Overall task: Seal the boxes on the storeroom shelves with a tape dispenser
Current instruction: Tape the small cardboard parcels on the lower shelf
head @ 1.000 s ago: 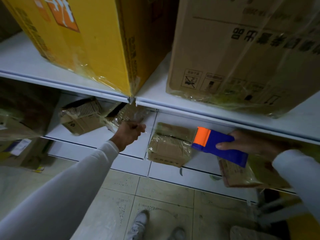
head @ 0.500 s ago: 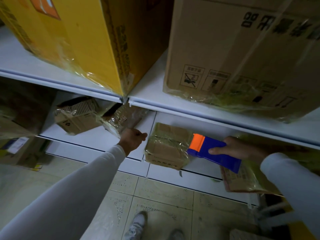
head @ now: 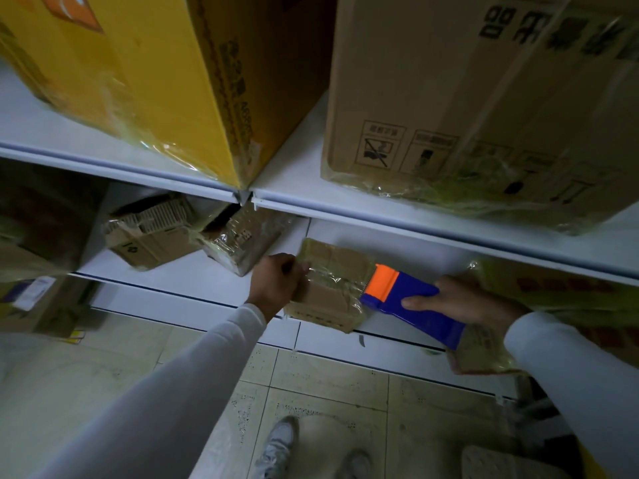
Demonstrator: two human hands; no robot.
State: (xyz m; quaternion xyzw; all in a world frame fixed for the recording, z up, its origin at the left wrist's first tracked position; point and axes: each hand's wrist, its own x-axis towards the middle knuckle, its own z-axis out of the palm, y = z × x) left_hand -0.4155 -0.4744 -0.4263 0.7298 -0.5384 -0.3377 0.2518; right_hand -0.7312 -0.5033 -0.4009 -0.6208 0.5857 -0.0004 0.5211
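Observation:
A small brown cardboard box [head: 328, 288], wrapped in crinkled clear tape, lies on the lower white shelf [head: 193, 274]. My left hand [head: 276, 283] grips the box's left edge with curled fingers. My right hand [head: 460, 300] holds a blue tape dispenser [head: 411, 305] with an orange head. The orange end touches the right side of the box's top.
A big yellow carton [head: 145, 70] and a big brown carton [head: 484, 98] stand on the upper shelf [head: 297, 181]. Two more taped small boxes [head: 155, 233] [head: 242, 243] lie at the back left of the lower shelf, another [head: 480, 350] under my right wrist. Tiled floor and my shoes lie below.
My left hand has moved right, away from the taped packet at the back, and taken hold of the small box. The dispenser's orange end has stayed at the box's right side.

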